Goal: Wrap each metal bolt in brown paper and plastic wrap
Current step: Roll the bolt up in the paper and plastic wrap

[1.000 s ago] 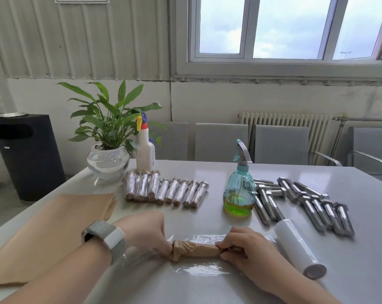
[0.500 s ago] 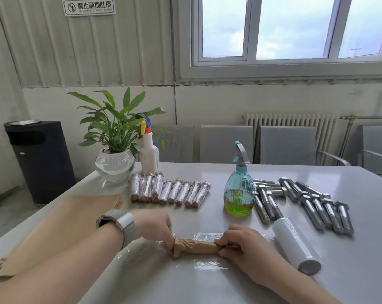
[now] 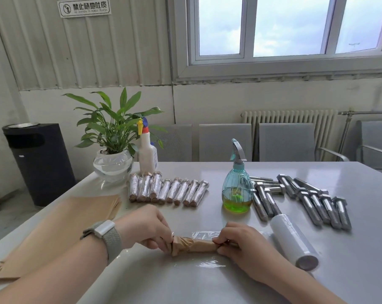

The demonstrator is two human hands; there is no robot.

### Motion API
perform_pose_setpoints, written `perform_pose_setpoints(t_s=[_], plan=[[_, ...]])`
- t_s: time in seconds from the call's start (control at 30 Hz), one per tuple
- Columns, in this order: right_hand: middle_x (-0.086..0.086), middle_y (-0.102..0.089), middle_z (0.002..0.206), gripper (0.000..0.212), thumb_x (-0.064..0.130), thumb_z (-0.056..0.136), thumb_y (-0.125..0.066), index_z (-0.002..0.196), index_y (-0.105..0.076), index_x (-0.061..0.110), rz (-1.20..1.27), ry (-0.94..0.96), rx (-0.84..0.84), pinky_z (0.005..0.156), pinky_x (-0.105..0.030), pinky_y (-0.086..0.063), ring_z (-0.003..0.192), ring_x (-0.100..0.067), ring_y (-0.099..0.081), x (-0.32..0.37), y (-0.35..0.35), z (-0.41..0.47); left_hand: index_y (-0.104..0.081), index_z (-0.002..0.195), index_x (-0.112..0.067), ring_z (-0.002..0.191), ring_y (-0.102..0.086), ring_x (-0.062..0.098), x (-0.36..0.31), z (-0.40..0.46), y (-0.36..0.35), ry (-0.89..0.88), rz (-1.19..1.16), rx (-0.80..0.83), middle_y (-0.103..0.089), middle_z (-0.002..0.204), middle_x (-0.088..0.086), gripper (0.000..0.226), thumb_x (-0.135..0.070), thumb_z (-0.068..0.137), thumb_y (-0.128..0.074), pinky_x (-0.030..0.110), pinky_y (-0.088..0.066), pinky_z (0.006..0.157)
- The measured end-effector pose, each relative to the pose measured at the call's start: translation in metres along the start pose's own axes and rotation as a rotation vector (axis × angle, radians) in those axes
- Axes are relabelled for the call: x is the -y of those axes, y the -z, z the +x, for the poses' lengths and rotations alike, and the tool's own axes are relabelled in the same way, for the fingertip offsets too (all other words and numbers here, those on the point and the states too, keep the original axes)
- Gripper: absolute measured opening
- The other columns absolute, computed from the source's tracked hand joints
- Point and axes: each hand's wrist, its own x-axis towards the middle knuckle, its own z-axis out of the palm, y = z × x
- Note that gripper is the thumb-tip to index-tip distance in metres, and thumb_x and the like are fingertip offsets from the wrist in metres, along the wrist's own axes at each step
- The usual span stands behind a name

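A bolt rolled in crumpled brown paper (image 3: 193, 246) lies crosswise near the front of the desk, its paper ends twisted, resting on a clear sheet of plastic wrap (image 3: 204, 263) spread flat beneath it. To its right a white roll of plastic wrap (image 3: 292, 240) lies on its side, angled toward the near right. Left of it, a stack of flat brown paper sheets (image 3: 60, 233) lies on the desk. Farther back, a row of finished wrapped bolts (image 3: 167, 190) lies side by side, shiny under film. On the far right, bare metal bolts (image 3: 304, 199) with hexagonal heads lie in a loose group.
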Motion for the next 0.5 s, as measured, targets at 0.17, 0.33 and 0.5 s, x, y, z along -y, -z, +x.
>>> perform_pose_setpoints(t_s=[0.17, 0.33, 0.5], plan=[[0.020, -0.056, 0.088, 0.012, 0.021, 0.085, -0.072, 0.095, -0.073, 0.026, 0.006, -0.003, -0.006, 0.080, -0.016, -0.043, 0.091, -0.004, -0.057, 0.001, 0.000, 0.001, -0.064, 0.100, 0.004, 0.077, -0.074, 0.030, 0.015, -0.007, -0.001, 0.026, -0.323, -0.043, -0.074, 0.088, 0.023, 0.013, 0.000, 0.091, -0.056, 0.025, -0.054, 0.052], [0.016, -0.060, 0.092, 0.012, 0.022, 0.085, -0.071, 0.096, -0.072, 0.026, -0.007, -0.007, -0.009, 0.081, -0.016, -0.043, 0.092, -0.004, -0.056, 0.001, 0.000, 0.001, -0.062, 0.105, -0.001, 0.068, -0.073, 0.019, 0.034, -0.014, -0.018, -0.009, -0.532, -0.145, -0.075, 0.083, 0.015, 0.017, 0.005, 0.089, -0.062, 0.023, -0.055, 0.053], [0.023, -0.055, 0.086, 0.012, 0.021, 0.085, -0.072, 0.095, -0.072, 0.027, -0.002, -0.003, -0.010, 0.079, -0.015, -0.043, 0.091, 0.000, -0.056, 0.002, 0.000, 0.001, -0.071, 0.090, 0.001, 0.066, -0.072, 0.016, 0.041, -0.019, -0.044, -0.087, -0.558, -0.330, -0.075, 0.084, 0.017, 0.010, 0.007, 0.086, -0.064, 0.018, -0.049, 0.046]])
